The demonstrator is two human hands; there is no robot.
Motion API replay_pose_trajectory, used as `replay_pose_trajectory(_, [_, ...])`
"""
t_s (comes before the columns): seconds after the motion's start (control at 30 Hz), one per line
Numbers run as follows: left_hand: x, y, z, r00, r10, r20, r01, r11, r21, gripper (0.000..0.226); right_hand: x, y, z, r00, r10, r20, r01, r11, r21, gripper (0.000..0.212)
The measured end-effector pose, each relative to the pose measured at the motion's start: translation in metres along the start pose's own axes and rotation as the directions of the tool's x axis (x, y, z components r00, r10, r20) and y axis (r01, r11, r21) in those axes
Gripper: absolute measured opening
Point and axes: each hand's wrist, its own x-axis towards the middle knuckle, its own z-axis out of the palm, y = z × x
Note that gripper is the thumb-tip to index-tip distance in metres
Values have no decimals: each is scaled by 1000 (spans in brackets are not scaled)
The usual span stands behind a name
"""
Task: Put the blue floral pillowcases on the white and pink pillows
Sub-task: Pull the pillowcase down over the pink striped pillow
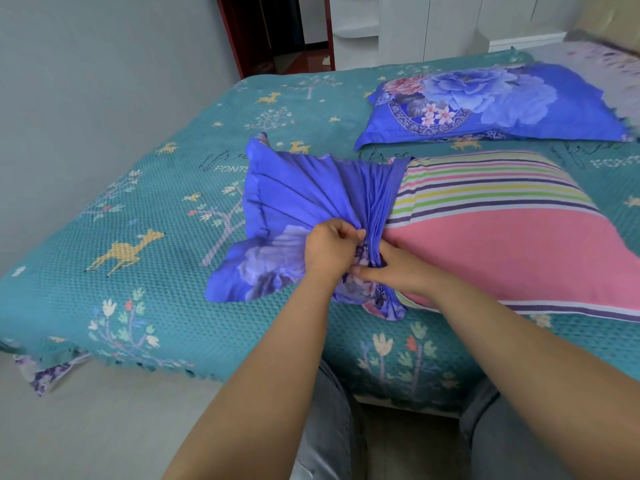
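Left hand (330, 249) and right hand (388, 268), touching, both clamp the bunched mouth of the blue floral pillowcase (298, 216), gathered short to feed over the pink striped pillow (502, 237) just right of them.

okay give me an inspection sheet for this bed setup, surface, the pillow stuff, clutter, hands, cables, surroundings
Surface: teal bedspread with deer and tree print covers the bed.
Job's things: blue floral pillowcase bunched over the left end of the striped pink pillow, most of the pillow bare; covered pillow lies behind it.
Clutter: a pale floral cloth at the far right corner.
Grips: left hand and right hand both pinch the gathered pillowcase edge.
Cables: nothing seen.
Surroundings: grey wall to the left, dark red doorframe and white cabinets behind.
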Motion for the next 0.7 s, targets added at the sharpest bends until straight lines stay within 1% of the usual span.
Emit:
replay_pose_trajectory(0.07, [1, -17, -8, 999, -30, -27, 29, 998, -53, 27, 3, 5, 6, 991, 7, -135, -6, 1000, 13, 61])
replay_pose_trajectory(0.1, [-1, -27, -15, 998, -23, -57, 22, 1000, -16, 26, 3, 6, 9, 974, 33, -223, -28, 999, 24, 60])
replay_pose_trajectory(0.17, [-7, -49, -32, 993, -2, -119, 13, 996, 90, 25, -1, 3, 19, 910, 53, -411, -51, 999, 16, 47])
replay_pose_trajectory(0.2, [-10, -60, -41, 991, 3, -136, 10, 995, 96, 27, -4, 1, 26, 873, 23, -487, -42, 999, -30, 38])
replay_pose_trajectory(0.23, [-13, -68, -49, 989, -15, -150, 21, 999, 40, 28, -7, 0, 32, 836, -10, -548, -40, 996, -78, 30])
replay_pose_trajectory(0.27, [-17, -76, -57, 986, -57, -157, 47, 997, -66, 28, -11, -1, 38, 799, -25, -601, -35, 996, -87, 25])
replay_pose_trajectory(0.3, [-19, -83, -64, 980, -101, -169, 72, 983, -168, 26, -15, -3, 43, 771, -1, -637, -48, 997, -59, 22])
replay_pose_trajectory(0.33, [-24, -90, -71, 967, -136, -217, 82, 967, -241, 23, -19, -5, 47, 749, 43, -661, -61, 998, -4, 20])
replay_pose_trajectory(0.37, [-28, -95, -77, 939, -152, -307, 75, 966, -248, 17, -22, -6, 49, 725, 112, -679, -77, 994, 81, 17])
replay_pose_trajectory(0.4, [-31, -101, -82, 897, -164, -410, 75, 971, -225, 7, -24, -6, 50, 701, 179, -691, -67, 980, 186, 14])
replay_pose_trajectory(0.43, [-35, -107, -86, 837, -200, -509, 111, 974, -200, 13, -27, -8, 49, 673, 237, -700, -51, 960, 277, 20])
replay_pose_trajectory(0.47, [-36, -113, -88, 771, -254, -584, 179, 966, -184, 33, -30, -11, 48, 652, 291, -701, -32, 933, 358, 29])
replay_pose_trajectory(0.5, [-35, -122, -91, 716, -308, -626, 253, 951, -179, 53, -33, -12, 46, 640, 347, -686, -8, 895, 445, 35])
replay_pose_trajectory(0.53, [-36, -125, -93, 681, -377, -628, 327, 924, -200, 69, -36, -12, 45, 636, 393, -664, 20, 852, 523, 38])
replay_pose_trajectory(0.57, [-35, -131, -93, 668, -454, -589, 386, 889, -246, 80, -40, -14, 44, 633, 428, -645, 41, 814, 580, 41])
replay_pose_trajectory(0.6, [-34, -136, -93, 690, -511, -513, 395, 859, -326, 84, -42, -14, 43, 634, 449, -629, 61, 782, 620, 44])
replay_pose_trajectory(0.63, [-34, -140, -92, 734, -546, -404, 366, 819, -442, 82, -43, -14, 42, 635, 471, -612, 70, 754, 653, 46])
replay_pose_trajectory(0.67, [-36, -141, -90, 785, -555, -275, 337, 755, -562, 75, -44, -16, 43, 637, 484, -601, 70, 739, 670, 45])
replay_pose_trajectory(0.7, [-39, -141, -88, 831, -532, -163, 323, 700, -637, 64, -45, -19, 44, 639, 489, -594, 70, 732, 678, 43])
